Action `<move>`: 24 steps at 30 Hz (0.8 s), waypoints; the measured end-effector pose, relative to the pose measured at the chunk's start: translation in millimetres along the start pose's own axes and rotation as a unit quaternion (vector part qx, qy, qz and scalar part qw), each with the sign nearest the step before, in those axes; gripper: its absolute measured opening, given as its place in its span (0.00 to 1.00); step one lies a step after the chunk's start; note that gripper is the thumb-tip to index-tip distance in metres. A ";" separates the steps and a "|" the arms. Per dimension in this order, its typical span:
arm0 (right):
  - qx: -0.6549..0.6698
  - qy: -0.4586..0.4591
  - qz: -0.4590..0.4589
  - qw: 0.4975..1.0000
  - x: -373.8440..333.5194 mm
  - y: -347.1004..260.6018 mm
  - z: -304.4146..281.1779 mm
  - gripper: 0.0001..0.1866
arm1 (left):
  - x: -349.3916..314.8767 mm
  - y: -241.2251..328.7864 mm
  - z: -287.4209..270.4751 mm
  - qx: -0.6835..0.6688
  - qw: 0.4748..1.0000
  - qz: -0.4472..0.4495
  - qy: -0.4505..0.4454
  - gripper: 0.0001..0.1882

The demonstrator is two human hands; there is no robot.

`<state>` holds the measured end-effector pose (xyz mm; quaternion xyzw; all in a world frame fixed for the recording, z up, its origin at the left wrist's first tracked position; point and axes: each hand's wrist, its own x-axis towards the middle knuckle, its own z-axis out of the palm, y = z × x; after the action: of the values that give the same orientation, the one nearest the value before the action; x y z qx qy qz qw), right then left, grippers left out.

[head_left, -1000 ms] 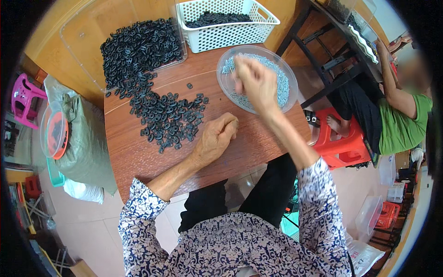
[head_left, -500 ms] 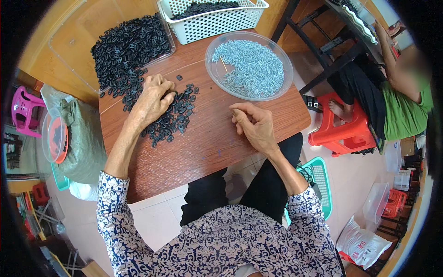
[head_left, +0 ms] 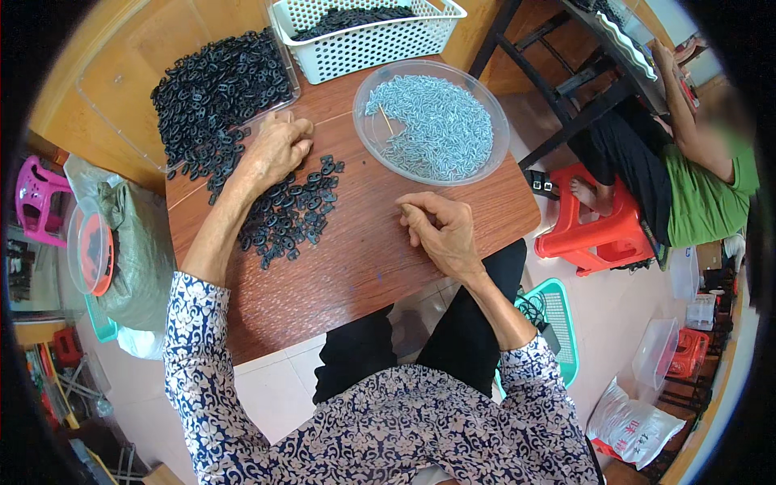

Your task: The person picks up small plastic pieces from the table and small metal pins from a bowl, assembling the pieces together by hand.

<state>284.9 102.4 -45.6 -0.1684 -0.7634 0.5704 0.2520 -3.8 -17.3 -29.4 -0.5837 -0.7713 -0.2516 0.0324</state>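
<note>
My left hand (head_left: 280,148) is at the far left of the table, beside the heap of small black plastic pieces with slots (head_left: 218,105). Its fingers curl down toward the tabletop, and what they hold, if anything, is hidden. Loose black pieces (head_left: 289,212) from the same heap lie scattered just nearer than that hand. Over the middle right of the table my right hand (head_left: 443,234) is closed, thumb pressed to the bent index finger; anything between them is too small to make out. Beyond it stands a round clear tub (head_left: 365,137) of small silvery-blue screws (head_left: 444,121), with a thin wooden stick (head_left: 386,121) in it.
A white perforated basket (head_left: 380,55) of black pieces stands at the table's back edge. A full sack (head_left: 141,250) leans left of the brown table (head_left: 323,299). To the right, another person in green (head_left: 707,202) sits near a red stool (head_left: 598,230). A green basket (head_left: 562,323) is on the floor.
My left hand has moved slightly away from me, uncovering more loose black pieces nearer to me. The right hand keeps its pose, and the whole view has shifted a little.
</note>
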 end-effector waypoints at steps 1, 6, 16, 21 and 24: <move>0.003 0.000 -0.009 1.000 0.4 0.6 0.5 0.09 | 2.9 0.7 1.3 -0.001 1.000 -0.008 -0.027 0.08; 0.006 0.000 0.006 1.000 1.3 -2.6 0.9 0.08 | 9.3 -2.8 14.0 -0.022 0.996 -0.051 -0.063 0.05; 0.000 0.000 0.009 1.000 -0.9 2.0 -3.1 0.08 | 7.3 5.0 8.1 -0.036 0.996 -0.052 -0.066 0.10; 0.001 -0.009 0.007 1.000 0.1 -2.7 -2.0 0.08 | 2.2 5.7 6.3 -0.068 0.996 -0.051 -0.035 0.10; -0.008 -0.012 0.006 1.000 0.2 -3.4 -4.9 0.08 | -2.2 24.7 2.9 -0.190 0.973 -0.123 -0.041 0.10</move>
<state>287.7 105.4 -41.2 -0.1686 -0.7698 0.5677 0.2382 20.3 -13.3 -24.0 -0.4897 -0.7760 -0.3715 -0.1419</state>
